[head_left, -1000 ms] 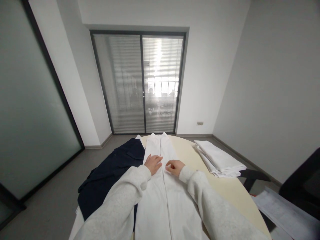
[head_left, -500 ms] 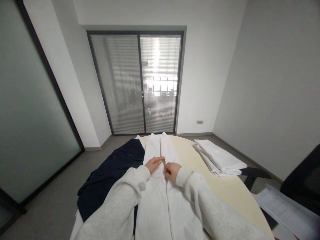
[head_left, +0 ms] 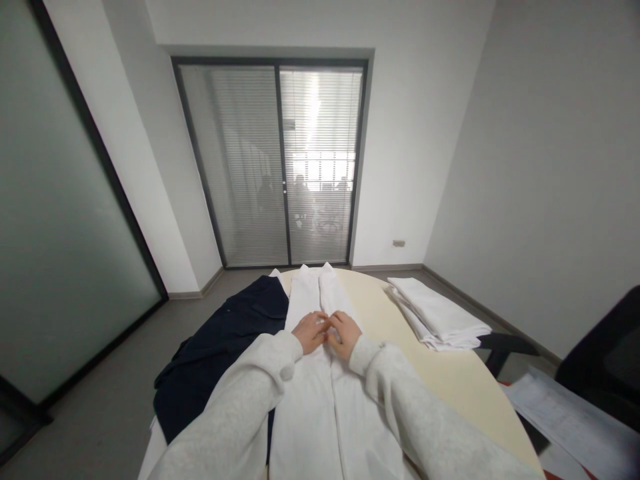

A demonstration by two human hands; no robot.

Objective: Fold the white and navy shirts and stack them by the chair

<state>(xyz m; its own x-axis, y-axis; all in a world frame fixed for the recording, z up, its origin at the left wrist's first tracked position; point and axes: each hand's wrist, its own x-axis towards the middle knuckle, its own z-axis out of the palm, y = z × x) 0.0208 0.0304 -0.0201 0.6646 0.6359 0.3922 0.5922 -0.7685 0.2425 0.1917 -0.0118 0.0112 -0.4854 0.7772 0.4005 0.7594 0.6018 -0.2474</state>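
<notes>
While reaching over the round cream surface (head_left: 435, 367), holds curled left hand (head_left: 309, 332) and right hand (head_left: 345, 332) together at the centre seam (head_left: 335, 400) of the long white cloth garment (head_left: 305, 420), probably laid lengthwise there for access; cannot tell whether pinching fabric.

Glare whitens the blinds (head_left: 323, 120); the room's corners darken.

Left hand (head_left: 310, 332) meets right hand (head_left: 346, 335) over white garment (head_left: 304, 413).
</notes>
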